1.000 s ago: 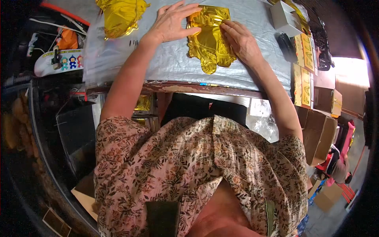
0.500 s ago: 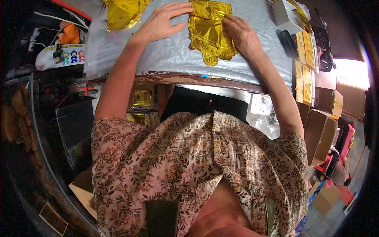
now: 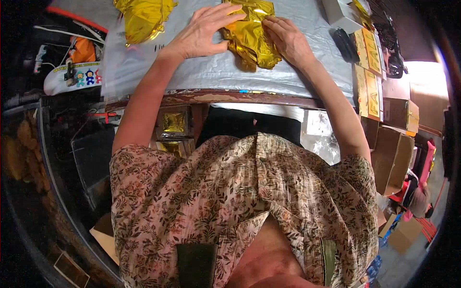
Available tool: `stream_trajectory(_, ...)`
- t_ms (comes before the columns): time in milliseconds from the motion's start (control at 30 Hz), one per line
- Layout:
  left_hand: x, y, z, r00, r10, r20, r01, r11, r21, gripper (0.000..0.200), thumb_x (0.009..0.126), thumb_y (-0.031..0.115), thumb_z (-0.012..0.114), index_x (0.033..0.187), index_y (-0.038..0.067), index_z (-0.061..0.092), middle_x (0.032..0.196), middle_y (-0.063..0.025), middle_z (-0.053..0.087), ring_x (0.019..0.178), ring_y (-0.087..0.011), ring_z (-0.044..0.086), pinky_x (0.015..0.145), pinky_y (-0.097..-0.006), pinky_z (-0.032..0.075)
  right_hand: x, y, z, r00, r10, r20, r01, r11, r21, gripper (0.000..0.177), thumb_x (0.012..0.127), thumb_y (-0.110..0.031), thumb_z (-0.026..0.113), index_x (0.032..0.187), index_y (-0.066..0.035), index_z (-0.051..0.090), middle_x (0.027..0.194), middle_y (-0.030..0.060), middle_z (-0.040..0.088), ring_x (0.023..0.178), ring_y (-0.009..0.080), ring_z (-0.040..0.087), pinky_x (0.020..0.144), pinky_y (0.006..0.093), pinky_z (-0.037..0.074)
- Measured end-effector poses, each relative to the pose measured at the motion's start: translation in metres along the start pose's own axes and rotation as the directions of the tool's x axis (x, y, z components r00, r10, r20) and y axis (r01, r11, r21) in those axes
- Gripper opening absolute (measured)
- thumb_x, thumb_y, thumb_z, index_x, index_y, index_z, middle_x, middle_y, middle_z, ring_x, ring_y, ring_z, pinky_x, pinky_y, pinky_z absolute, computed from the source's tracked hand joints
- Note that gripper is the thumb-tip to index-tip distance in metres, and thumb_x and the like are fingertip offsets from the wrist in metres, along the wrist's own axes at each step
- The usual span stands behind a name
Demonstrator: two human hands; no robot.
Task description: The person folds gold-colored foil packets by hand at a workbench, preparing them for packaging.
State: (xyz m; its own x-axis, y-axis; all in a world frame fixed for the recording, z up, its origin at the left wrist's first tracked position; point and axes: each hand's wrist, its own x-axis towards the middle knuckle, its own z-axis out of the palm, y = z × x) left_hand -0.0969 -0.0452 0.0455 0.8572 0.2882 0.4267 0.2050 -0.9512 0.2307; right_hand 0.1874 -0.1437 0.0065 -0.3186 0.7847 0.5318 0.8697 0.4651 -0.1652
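Note:
A flat, crinkled gold foil balloon lies partly folded on the silver-grey table cover, its lower edge ragged. My left hand reaches in from the left, fingers stretched out over the foil and thumb spread away toward its lower left edge. On the other side, my right hand bends its fingers over the right edge of the foil; its thumb is mostly hidden. Left of my left hand lies another piece of gold foil.
The silver-grey covered table has a worn front edge. At right are a white box, a dark object and printed yellow boxes. Gold packets sit below the tabletop. Cardboard boxes stand at right; a sticker-covered white board at left.
The foil's lower part has been drawn upward and is more bunched. My left hand has moved further over the foil, and my right hand has shifted slightly left with its edge.

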Motion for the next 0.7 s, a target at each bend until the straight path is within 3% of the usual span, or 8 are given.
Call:
stream_trajectory(100, 0.007, -0.003, -0.001, 0.998, 0.045, -0.033, -0.043, 0.997, 0.068, 0.080, 0.076, 0.009, 0.071, 0.153, 0.018, 0.051, 0.162, -0.0070, 0.045, 0.151, -0.0284, 0.039, 0.123, -0.0489, 0.031, 0.000, 0.000, 0.001, 1.000, 0.008, -0.009, -0.008, 1.000, -0.006, 0.032, 0.099, -0.011, 0.064, 0.130, -0.002, 0.066, 0.132, 0.0149, 0.067, 0.121, 0.0349, 0.062, 0.103, 0.0416, 0.052)
stream_trajectory(200, 0.009, -0.009, -0.002, 0.994, 0.102, 0.033, -0.102, 0.995, -0.007, 0.078, 0.077, 0.009, 0.072, 0.152, 0.017, 0.051, 0.161, -0.0065, 0.046, 0.150, -0.0282, 0.041, 0.122, -0.0461, 0.034, -0.003, 0.002, 0.001, 1.000, 0.018, 0.000, -0.018, 1.000, -0.007, 0.033, 0.099, -0.011, 0.064, 0.131, -0.003, 0.065, 0.133, 0.0147, 0.066, 0.122, 0.0352, 0.062, 0.103, 0.0416, 0.052)
stream_trajectory(300, 0.004, -0.018, 0.000, 0.995, 0.100, -0.011, -0.100, 0.994, 0.049, 0.072, 0.081, 0.009, 0.074, 0.150, 0.016, 0.054, 0.157, -0.0054, 0.051, 0.145, -0.0269, 0.047, 0.118, -0.0437, 0.039, -0.002, 0.002, 0.001, 1.000, 0.019, 0.012, -0.019, 1.000, 0.005, 0.033, 0.099, -0.011, 0.064, 0.132, -0.003, 0.064, 0.134, 0.0145, 0.065, 0.123, 0.0352, 0.061, 0.104, 0.0414, 0.052)
stream_trajectory(467, 0.001, -0.013, -0.008, 0.970, 0.244, 0.007, -0.242, 0.956, 0.164, 0.058, 0.088, 0.017, 0.076, 0.144, 0.016, 0.061, 0.147, -0.0040, 0.060, 0.133, -0.0253, 0.058, 0.111, -0.0426, 0.046, -0.002, 0.000, -0.002, 0.998, 0.052, 0.034, -0.054, 0.998, 0.040, 0.035, 0.099, -0.008, 0.062, 0.134, -0.003, 0.063, 0.136, 0.0144, 0.065, 0.126, 0.0350, 0.059, 0.107, 0.0416, 0.050)
stream_trajectory(700, -0.020, -0.034, -0.011, 0.977, 0.205, -0.061, -0.189, 0.961, 0.203, 0.057, 0.090, 0.019, 0.075, 0.145, 0.017, 0.059, 0.147, -0.0002, 0.060, 0.132, -0.0220, 0.058, 0.108, -0.0397, 0.047, -0.001, 0.002, -0.002, 0.999, 0.029, 0.018, -0.030, 0.998, 0.048, 0.035, 0.098, -0.004, 0.061, 0.133, -0.003, 0.063, 0.136, 0.0144, 0.064, 0.125, 0.0359, 0.059, 0.107, 0.0418, 0.050)
